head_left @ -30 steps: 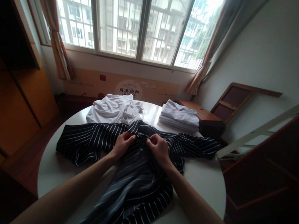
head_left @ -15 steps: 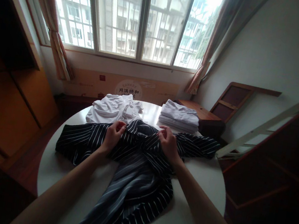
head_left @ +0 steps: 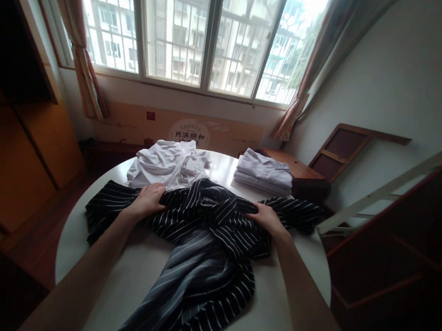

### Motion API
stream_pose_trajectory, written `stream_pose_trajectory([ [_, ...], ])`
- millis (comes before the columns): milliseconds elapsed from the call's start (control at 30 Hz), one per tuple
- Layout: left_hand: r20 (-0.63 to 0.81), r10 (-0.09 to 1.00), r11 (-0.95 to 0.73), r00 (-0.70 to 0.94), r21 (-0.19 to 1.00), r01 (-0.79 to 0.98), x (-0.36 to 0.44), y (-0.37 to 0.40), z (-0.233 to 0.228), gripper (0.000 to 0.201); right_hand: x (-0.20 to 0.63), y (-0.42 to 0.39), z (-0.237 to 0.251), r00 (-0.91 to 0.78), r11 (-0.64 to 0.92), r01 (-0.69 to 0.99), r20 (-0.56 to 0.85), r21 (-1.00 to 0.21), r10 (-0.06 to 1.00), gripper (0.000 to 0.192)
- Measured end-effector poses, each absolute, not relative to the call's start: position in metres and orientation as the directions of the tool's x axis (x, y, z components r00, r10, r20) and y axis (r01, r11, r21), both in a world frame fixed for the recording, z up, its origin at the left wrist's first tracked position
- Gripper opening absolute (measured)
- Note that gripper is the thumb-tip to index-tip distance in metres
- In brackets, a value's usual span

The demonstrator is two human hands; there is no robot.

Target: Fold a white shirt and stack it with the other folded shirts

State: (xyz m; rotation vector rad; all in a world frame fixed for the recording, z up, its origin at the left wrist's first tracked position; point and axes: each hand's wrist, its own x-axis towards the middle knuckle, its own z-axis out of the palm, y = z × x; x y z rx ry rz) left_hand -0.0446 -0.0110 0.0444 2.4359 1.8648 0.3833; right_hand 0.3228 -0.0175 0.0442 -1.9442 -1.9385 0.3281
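The striped shirt (head_left: 201,250), spread across the middle of the round counter (head_left: 284,328), is gripped at its shoulders by the left hand (head_left: 148,199) and right hand (head_left: 268,220), with loose white clothes (head_left: 169,164) and a folded stack (head_left: 264,171) lying far.

The striped shirt (head_left: 204,251) is dark, navy or black, with thin white pinstripes, and lies spread across the middle of the round white table (head_left: 284,328). Its two sleeves stretch out sideways, one toward the left edge and one toward the right, both rumpled. The upper part is bunched into folds near the collar, with cloth gathered toward the centre. The body runs down toward the near edge, twisted and creased, where a paler grey-blue side of the fabric shows; its lower end passes out of view
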Motion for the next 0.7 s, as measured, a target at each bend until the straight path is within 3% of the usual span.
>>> stream_pose_trajectory([
  [133, 0.166, 0.915, -0.403, 0.368, 0.331, 0.853, -0.038, -0.030, 0.067, 0.019, 0.331, -0.024, 0.066, -0.098, 0.099, 0.824, 0.031, -0.558, 0.995, 0.015],
  [333, 0.074, 0.910, -0.359, 0.409, 0.633, 0.685, -0.064, -0.086, 0.118, 0.025, 0.355, -0.067, 0.123, -0.307, 0.056, 0.610, -0.170, -0.791, 0.936, 0.022],
  [433, -0.102, 0.886, -0.229, 0.452, 0.751, 0.619, -0.093, -0.109, 0.143, 0.058, 0.370, -0.088, 0.146, -0.391, 0.067, 0.524, -0.170, -0.849, 0.905, 0.029],
  [467, -0.153, 0.870, -0.194, 0.469, 0.767, 0.611, -0.103, -0.110, 0.149, 0.061, 0.374, -0.090, 0.151, -0.398, 0.089, 0.503, -0.139, -0.860, 0.907, 0.032],
  [533, -0.199, 0.874, -0.166, 0.443, 0.735, 0.658, -0.116, -0.103, 0.156, 0.048, 0.378, -0.087, 0.157, -0.335, 0.154, 0.488, -0.021, -0.859, 0.942, 0.033],
  [600, -0.092, 0.930, -0.209, 0.355, 0.663, 0.719, -0.120, -0.086, 0.157, 0.032, 0.376, -0.073, 0.159, -0.166, 0.216, 0.530, 0.150, -0.820, 0.975, 0.031],
  [667, 0.299, 0.942, -0.296, 0.150, 0.538, 0.790, -0.114, -0.065, 0.153, 0.028, 0.367, -0.054, 0.159, 0.016, 0.248, 0.628, 0.332, -0.737, 0.943, 0.031],
  [700, 0.514, 0.857, -0.293, 0.030, 0.439, 0.849, -0.108, -0.056, 0.151, 0.035, 0.360, -0.045, 0.159, 0.088, 0.262, 0.688, 0.436, -0.677, 0.896, 0.034],
])
